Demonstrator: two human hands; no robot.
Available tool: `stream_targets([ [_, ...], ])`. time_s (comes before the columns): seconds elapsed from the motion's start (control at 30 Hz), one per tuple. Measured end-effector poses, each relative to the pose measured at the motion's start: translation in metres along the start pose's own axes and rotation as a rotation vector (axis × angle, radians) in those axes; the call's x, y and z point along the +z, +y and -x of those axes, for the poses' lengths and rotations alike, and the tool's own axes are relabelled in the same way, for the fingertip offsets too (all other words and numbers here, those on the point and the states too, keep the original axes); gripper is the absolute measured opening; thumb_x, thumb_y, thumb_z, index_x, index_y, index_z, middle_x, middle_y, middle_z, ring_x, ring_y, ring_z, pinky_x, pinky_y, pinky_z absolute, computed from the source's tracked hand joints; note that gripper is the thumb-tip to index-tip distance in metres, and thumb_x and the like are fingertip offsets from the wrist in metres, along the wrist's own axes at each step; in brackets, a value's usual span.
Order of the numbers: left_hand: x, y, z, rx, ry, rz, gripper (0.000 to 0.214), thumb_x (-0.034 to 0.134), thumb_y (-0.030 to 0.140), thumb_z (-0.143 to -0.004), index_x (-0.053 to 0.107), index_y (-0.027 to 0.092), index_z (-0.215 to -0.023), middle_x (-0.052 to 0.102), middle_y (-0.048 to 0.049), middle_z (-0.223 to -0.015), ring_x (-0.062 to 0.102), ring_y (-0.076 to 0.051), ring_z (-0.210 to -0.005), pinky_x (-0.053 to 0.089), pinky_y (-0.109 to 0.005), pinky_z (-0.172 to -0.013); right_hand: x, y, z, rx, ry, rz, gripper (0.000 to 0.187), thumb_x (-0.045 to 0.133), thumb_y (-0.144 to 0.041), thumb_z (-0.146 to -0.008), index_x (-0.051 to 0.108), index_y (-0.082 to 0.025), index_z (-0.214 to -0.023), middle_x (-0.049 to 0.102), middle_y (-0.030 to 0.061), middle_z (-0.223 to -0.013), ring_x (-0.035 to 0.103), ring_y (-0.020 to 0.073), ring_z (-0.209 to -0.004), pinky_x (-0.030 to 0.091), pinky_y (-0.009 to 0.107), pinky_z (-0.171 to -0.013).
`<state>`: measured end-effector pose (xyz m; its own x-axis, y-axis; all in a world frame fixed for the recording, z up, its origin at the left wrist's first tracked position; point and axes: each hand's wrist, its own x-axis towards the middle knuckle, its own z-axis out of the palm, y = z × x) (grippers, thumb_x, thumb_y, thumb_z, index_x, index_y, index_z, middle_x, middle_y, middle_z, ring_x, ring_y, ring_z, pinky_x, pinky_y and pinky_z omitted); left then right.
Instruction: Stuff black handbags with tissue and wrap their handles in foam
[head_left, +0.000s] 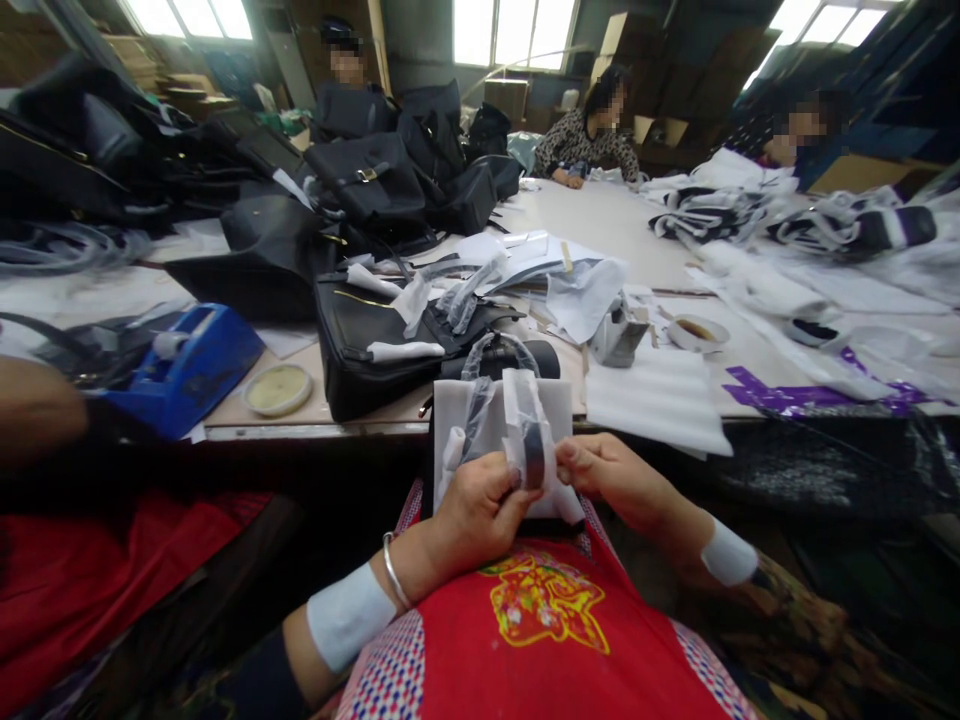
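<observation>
A black handbag (495, 362) stands upright on my lap, its front covered by a white foam sheet (451, 408). My left hand (476, 505) and my right hand (600, 470) both pinch a black strap wrapped in clear film and white foam (527, 440), which rises in front of the bag. A second handle wrapped in clear film (477, 410) curves just left of it. I wear a red apron (547, 620), a bangle and white wrist bands.
On the table lie another black handbag (375, 340) with paper scraps, a blue tape dispenser (191, 365), a round glue dish (277, 390), foam sheets (652, 400), a pile of black bags (360, 180) and wrapped goods (787, 220). Three people sit at the far side.
</observation>
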<state>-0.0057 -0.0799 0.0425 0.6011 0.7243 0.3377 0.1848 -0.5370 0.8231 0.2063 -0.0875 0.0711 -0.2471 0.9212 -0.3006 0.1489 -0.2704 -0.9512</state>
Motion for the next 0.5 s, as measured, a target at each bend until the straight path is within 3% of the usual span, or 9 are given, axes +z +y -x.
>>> stream_targets([
  [0.07,0.003,-0.004,0.003,0.062,-0.037,-0.082,0.018,0.052,0.019,-0.095,0.07,0.018,-0.092,0.068,-0.0095,-0.084,0.065,-0.02,-0.078,0.047,-0.03,-0.071,0.007,0.006,0.004,0.115,-0.066,-0.135,0.058,0.071,-0.071,-0.077,0.063,-0.014,-0.068,0.04,-0.0058,-0.05,0.024,0.0054,-0.044,0.015,0.023,-0.042],
  [0.17,0.009,-0.012,0.007,0.13,-0.053,-0.225,0.02,0.052,0.017,-0.095,0.071,0.016,-0.1,0.07,-0.0119,-0.087,0.065,-0.02,-0.076,0.047,-0.029,-0.068,0.019,0.01,0.003,0.215,-0.029,-0.346,0.048,0.085,-0.057,-0.067,0.061,-0.015,-0.07,0.042,-0.0068,-0.05,0.025,0.0044,-0.042,0.015,0.022,-0.041],
  [0.3,0.008,-0.008,0.006,0.123,0.009,-0.18,0.021,0.052,0.019,-0.094,0.073,0.016,-0.1,0.071,-0.0117,-0.09,0.065,-0.02,-0.078,0.049,-0.029,-0.07,0.026,0.008,0.0,0.159,0.002,-0.432,0.038,0.085,-0.046,-0.069,0.066,-0.013,-0.073,0.045,-0.0065,-0.051,0.029,0.0046,-0.043,0.02,0.02,-0.041],
  [0.4,0.001,0.004,0.001,-0.119,0.041,0.123,0.017,0.067,0.031,-0.086,0.074,0.016,-0.088,0.071,-0.009,-0.087,0.065,-0.021,-0.081,0.052,-0.031,-0.073,0.028,0.005,0.004,-0.094,0.018,-0.204,0.033,0.08,-0.044,-0.076,0.071,-0.012,-0.077,0.059,-0.0001,-0.065,0.046,0.0088,-0.055,0.036,0.022,-0.051],
  [0.47,-0.003,0.002,-0.002,-0.423,-0.024,0.427,0.031,0.069,0.046,-0.086,0.075,0.015,-0.087,0.067,-0.0044,-0.071,0.061,-0.017,-0.066,0.05,-0.026,-0.061,0.031,0.007,0.001,-0.37,0.097,0.071,0.037,0.079,-0.046,-0.077,0.067,-0.014,-0.065,0.059,0.0007,-0.068,0.052,0.0114,-0.063,0.041,0.023,-0.058],
  [0.5,-0.003,-0.004,-0.004,-0.556,0.0,0.563,0.041,0.068,0.055,-0.085,0.075,0.015,-0.084,0.062,-0.0018,-0.06,0.054,-0.014,-0.053,0.044,-0.023,-0.049,0.031,0.01,-0.003,-0.49,0.122,0.174,0.043,0.077,-0.05,-0.079,0.062,-0.015,-0.059,0.057,0.0,-0.066,0.052,0.0113,-0.061,0.041,0.024,-0.058],
])
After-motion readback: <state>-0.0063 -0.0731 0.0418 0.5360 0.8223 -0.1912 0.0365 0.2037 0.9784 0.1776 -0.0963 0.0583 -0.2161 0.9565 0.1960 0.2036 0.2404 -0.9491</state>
